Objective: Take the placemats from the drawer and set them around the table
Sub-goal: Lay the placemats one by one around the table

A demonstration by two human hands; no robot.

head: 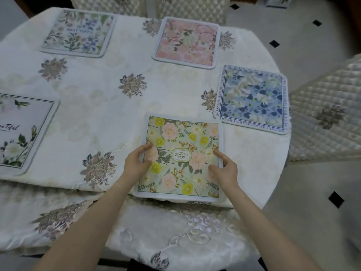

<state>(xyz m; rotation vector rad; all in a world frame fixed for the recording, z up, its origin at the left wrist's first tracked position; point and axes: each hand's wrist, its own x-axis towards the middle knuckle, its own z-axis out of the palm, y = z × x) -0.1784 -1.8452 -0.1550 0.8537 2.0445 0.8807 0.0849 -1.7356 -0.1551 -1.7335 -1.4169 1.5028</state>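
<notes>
— Since each mat is lying in front of a seat, why are both hands working on the green and yellow placemat (180, 157) at the near edge of the table (101, 106)?

— I am judging that they are squaring it to that edge. It is lying flat, its near border just reaching the table's rim.

— How is the grip looking?

— The left hand (136, 163) is curling loosely at the mat's left border, fingertips touching it, thumb on the print. The right hand (224, 169) is pinching the right border between thumb and forefinger. Neither is lifting it, as far as I can tell.

— And the others?

— The blue placemat (252, 100) is lying just beyond and right of the green one. The pink placemat (187, 43) and the pale floral placemat (78, 33) are lying well beyond it, the white placemat (23, 132) far to its left.
</notes>
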